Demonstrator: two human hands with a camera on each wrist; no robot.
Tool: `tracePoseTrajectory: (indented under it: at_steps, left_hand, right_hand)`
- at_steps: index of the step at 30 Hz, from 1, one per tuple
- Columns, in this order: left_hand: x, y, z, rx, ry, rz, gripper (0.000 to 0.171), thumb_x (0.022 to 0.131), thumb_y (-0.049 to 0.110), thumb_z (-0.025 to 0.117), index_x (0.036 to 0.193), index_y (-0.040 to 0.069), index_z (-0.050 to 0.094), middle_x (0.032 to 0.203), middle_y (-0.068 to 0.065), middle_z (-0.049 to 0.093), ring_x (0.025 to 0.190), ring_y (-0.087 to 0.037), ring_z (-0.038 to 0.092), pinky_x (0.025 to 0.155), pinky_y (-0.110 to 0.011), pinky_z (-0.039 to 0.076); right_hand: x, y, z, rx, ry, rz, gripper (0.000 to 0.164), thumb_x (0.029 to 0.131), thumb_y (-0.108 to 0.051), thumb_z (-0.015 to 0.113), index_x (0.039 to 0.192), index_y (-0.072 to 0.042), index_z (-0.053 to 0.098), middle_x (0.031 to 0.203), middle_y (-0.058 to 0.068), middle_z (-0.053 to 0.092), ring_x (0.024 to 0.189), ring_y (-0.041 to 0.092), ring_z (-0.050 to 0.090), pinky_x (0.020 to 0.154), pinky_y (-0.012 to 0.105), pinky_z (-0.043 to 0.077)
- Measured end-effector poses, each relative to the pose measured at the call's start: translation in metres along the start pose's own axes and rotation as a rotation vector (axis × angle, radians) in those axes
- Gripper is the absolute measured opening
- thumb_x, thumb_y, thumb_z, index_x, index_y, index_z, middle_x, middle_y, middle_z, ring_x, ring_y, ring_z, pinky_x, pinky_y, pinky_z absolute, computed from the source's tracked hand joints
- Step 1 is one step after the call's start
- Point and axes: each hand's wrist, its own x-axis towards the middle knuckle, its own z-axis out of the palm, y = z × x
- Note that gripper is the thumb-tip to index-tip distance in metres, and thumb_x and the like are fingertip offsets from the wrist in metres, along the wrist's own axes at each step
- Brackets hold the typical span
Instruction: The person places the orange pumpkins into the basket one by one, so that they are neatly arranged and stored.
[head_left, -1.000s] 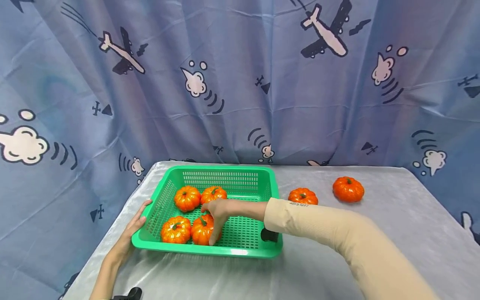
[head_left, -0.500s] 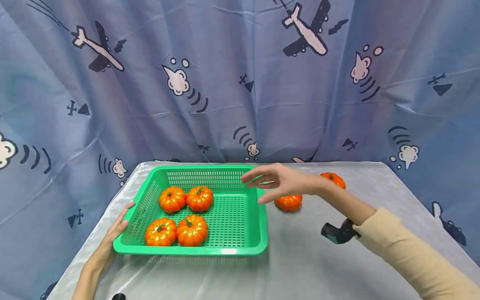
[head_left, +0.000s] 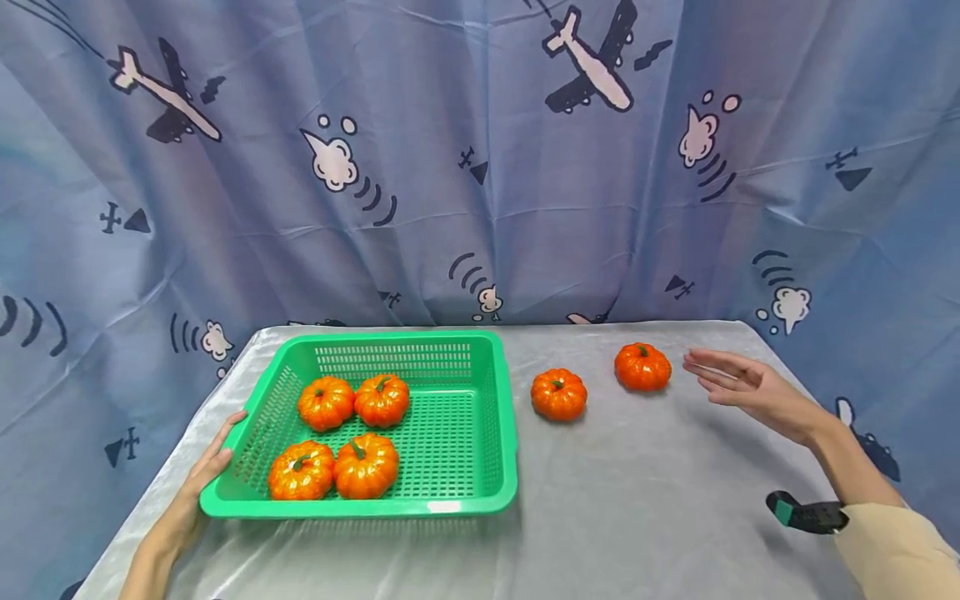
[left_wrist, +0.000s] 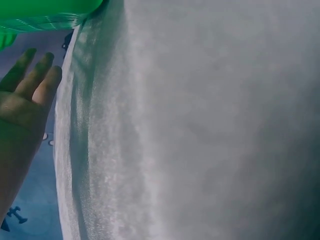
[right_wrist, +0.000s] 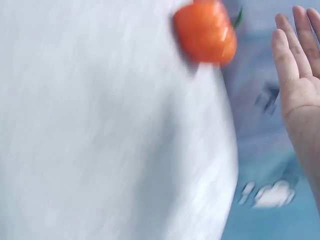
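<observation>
In the head view a green plastic basket with slotted walls holds several small orange pumpkins, such as the one at the front. My left hand rests against its left rim; in the left wrist view that hand's extended fingers lie near the green wall. On the cloth right of the basket sit two more pumpkins, a nearer one and a farther one. Beside the farther pumpkin, to its right, my right hand hovers with nothing in it. The right wrist view shows that pumpkin blurred.
A pale silvery cloth covers the table. Behind it hangs a blue curtain printed with planes and clouds. A black wrist strap shows at the right forearm.
My right hand has left the front pumpkin in the basket and swept right, past both loose pumpkins. My left hand stays at the basket's rim. The head view has shifted right.
</observation>
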Motion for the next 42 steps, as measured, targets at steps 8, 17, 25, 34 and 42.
tracePoseTrajectory:
  at_steps: [8, 17, 25, 34, 42]
  left_hand:
    - [-0.002, -0.001, -0.006, -0.006, -0.007, 0.007, 0.049, 0.104, 0.025, 0.022, 0.150, 0.041, 0.019, 0.128, 0.019, 0.041, 0.091, -0.010, 0.060, 0.070, -0.029, 0.053]
    - [-0.004, -0.005, -0.006, -0.022, -0.022, 0.053, 0.049, 0.104, 0.020, 0.020, 0.148, 0.042, 0.024, 0.128, 0.020, 0.043, 0.093, -0.007, 0.058, 0.073, -0.026, 0.051]
    - [-0.004, -0.005, -0.005, -0.020, -0.029, 0.043, 0.049, 0.104, 0.021, 0.020, 0.147, 0.044, 0.025, 0.128, 0.021, 0.044, 0.090, -0.008, 0.060, 0.071, -0.027, 0.052]
    - [-0.001, -0.004, -0.003, -0.050, -0.069, 0.083, 0.049, 0.104, 0.018, 0.018, 0.148, 0.039, 0.023, 0.130, 0.019, 0.046, 0.095, -0.006, 0.060, 0.074, -0.026, 0.052]
    - [0.001, -0.003, -0.002, -0.045, -0.070, 0.077, 0.049, 0.104, 0.020, 0.018, 0.148, 0.039, 0.022, 0.129, 0.018, 0.046, 0.097, -0.007, 0.059, 0.075, -0.028, 0.053]
  right_hand:
    - [-0.022, 0.043, -0.024, 0.014, 0.056, 0.085, 0.059, 0.097, 0.008, 0.043, 0.151, -0.002, 0.021, 0.138, -0.021, 0.047, 0.125, -0.004, 0.045, 0.093, 0.017, 0.043]
    - [-0.010, 0.065, -0.022, 0.026, 0.074, 0.181, 0.069, 0.096, 0.002, 0.051, 0.152, -0.002, 0.011, 0.138, -0.022, 0.045, 0.122, -0.005, 0.046, 0.091, 0.017, 0.044]
    - [0.010, 0.071, -0.015, 0.043, 0.105, 0.240, 0.082, 0.091, 0.003, 0.059, 0.153, -0.002, 0.004, 0.155, 0.007, 0.027, 0.117, -0.013, 0.045, 0.091, 0.013, 0.042]
    - [0.044, 0.068, -0.013, -0.161, 0.115, 0.303, 0.104, 0.084, -0.004, 0.071, 0.153, -0.009, -0.006, 0.156, 0.026, -0.004, 0.141, 0.045, 0.004, 0.107, 0.026, 0.027]
    - [0.063, 0.066, -0.008, -0.186, 0.118, 0.302, 0.109, 0.081, -0.005, 0.074, 0.154, -0.013, -0.008, 0.156, 0.025, -0.010, 0.140, 0.048, -0.002, 0.108, 0.056, 0.009]
